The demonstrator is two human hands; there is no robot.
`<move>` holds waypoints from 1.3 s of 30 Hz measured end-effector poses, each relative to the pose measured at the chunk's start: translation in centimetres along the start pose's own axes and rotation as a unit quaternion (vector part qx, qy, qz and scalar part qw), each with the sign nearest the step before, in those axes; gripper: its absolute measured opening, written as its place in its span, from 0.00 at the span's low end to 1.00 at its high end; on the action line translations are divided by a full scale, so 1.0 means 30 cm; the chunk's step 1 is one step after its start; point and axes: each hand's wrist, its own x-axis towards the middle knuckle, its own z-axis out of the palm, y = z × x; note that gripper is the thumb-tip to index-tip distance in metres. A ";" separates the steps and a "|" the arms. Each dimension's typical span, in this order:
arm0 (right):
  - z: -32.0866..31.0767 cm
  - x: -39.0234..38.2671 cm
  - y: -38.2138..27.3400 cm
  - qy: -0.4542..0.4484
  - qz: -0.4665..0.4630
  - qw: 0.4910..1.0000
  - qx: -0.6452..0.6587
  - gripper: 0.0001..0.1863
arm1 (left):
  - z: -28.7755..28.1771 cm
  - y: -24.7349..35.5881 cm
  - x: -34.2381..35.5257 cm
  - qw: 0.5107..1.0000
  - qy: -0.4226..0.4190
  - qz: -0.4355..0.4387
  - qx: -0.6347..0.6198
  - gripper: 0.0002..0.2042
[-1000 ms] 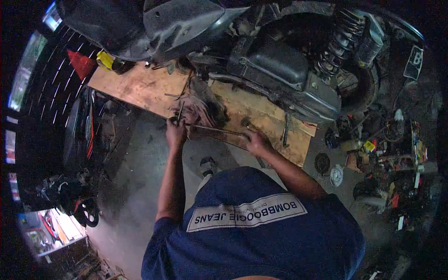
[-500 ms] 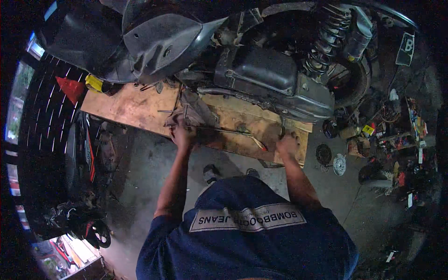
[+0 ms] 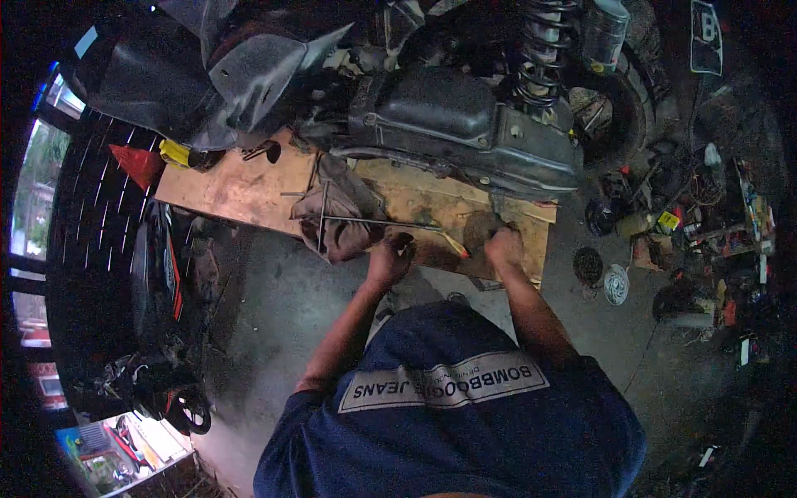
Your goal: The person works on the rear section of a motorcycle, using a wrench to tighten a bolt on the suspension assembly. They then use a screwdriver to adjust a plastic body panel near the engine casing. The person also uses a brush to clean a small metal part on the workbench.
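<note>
Lying across the cloth [image 3: 339, 239] on the wooden board [image 3: 220, 184], the metal rod [image 3: 382, 222] could be rolled off if the cloth were tugged. Near it the left hand [image 3: 389, 262], and by the board's right end the right hand [image 3: 505, 250], are seen curled; whether anything is pinched cannot be told.

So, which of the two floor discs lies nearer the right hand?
The dark disc; the silvery disc lies farther right, beyond it from the right hand.
</note>
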 end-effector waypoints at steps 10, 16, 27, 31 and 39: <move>0.020 0.020 0.124 0.035 -0.087 0.994 0.062 0.24 | 0.289 -0.015 -0.014 0.990 -0.061 -0.052 0.114 0.17; 0.027 0.007 0.235 0.095 -0.222 0.964 0.115 0.24 | 0.425 0.060 0.053 0.953 -0.048 -0.138 0.265 0.23; -0.331 -0.108 0.196 0.069 -0.327 0.899 0.283 0.13 | 0.258 0.093 -0.098 0.978 0.152 -0.118 0.079 0.14; -0.434 -0.116 0.118 0.176 -0.400 0.828 0.352 0.09 | 0.162 0.092 -0.139 0.944 0.311 -0.063 -0.089 0.10; -0.689 -0.146 0.012 0.337 -0.508 0.715 0.342 0.06 | -0.039 0.159 -0.059 0.855 0.475 0.045 -0.203 0.18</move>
